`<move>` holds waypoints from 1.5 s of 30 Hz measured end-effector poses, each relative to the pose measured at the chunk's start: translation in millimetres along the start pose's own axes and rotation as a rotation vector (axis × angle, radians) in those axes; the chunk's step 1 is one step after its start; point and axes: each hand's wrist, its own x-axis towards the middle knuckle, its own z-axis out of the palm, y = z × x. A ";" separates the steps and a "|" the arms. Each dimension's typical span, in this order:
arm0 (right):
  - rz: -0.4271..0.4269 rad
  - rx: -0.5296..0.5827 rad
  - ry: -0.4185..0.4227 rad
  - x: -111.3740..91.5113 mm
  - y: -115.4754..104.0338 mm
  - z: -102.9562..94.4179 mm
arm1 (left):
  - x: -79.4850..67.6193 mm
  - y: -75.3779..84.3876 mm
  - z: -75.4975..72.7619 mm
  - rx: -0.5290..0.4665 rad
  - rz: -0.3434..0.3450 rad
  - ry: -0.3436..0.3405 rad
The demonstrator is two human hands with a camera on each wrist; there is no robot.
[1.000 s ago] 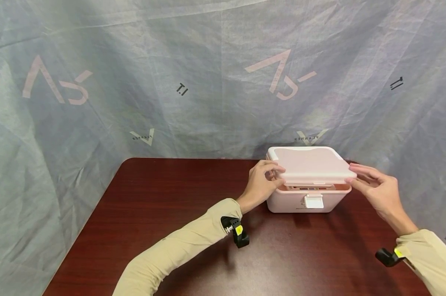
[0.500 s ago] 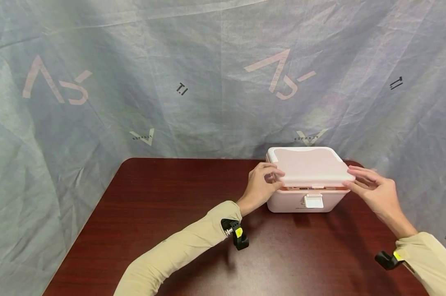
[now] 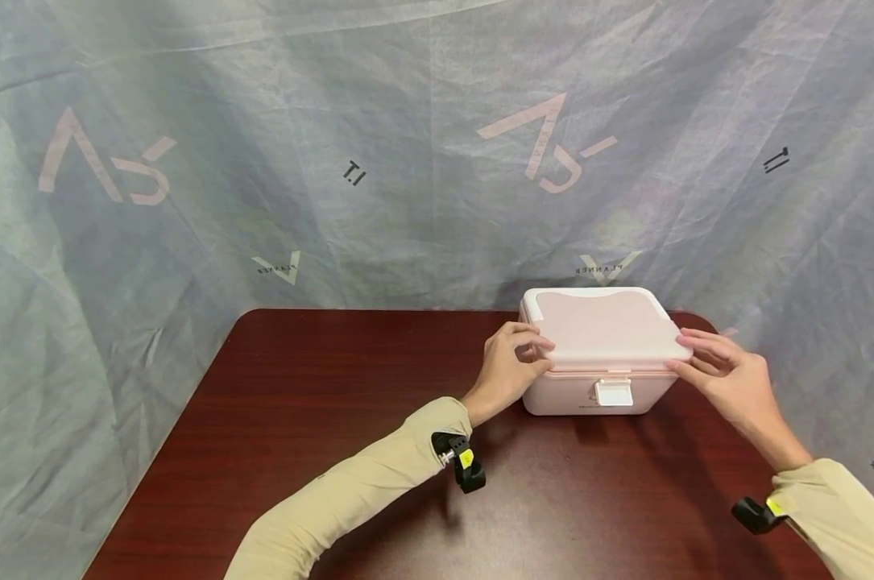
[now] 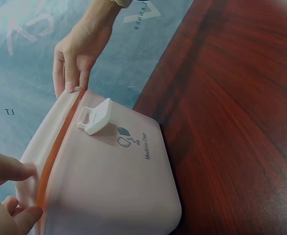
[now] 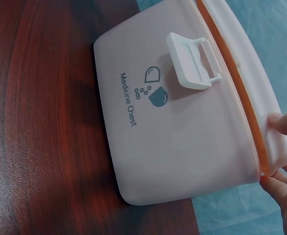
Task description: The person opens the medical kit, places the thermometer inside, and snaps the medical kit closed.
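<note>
A pale pink medicine chest (image 3: 567, 396) stands at the back right of the table, its lid (image 3: 603, 326) lowered almost onto the body. Along the front, a narrow orange strip (image 5: 241, 93) shows between lid and body in both wrist views. My left hand (image 3: 507, 366) pinches the lid's front left corner between thumb and fingers. At the front right corner, my right hand (image 3: 737, 385) holds the lid the same way, thumb on the front edge. The white latch (image 3: 615, 392) sticks outward from the front, unfastened. Printed pill shapes and "Medicine Chest" mark the front. The chest's inside is hidden.
The dark red wooden table (image 3: 350, 387) reaches left and forward of the chest. Close behind it hangs a grey printed cloth (image 3: 408, 161), which also runs down both sides. A black strap with a yellow tag (image 3: 467, 463) is on the left wrist; the right wrist has another.
The lid's front edge has come down, with both hands lowering along with it. The gap that showed printed items inside has narrowed to a thin line. The chest's body stays in place.
</note>
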 end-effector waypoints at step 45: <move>-0.154 -0.186 0.049 -10.6 -1.4 6.1 | -60.5 -26.9 54.5 -0.225 0.101 0.208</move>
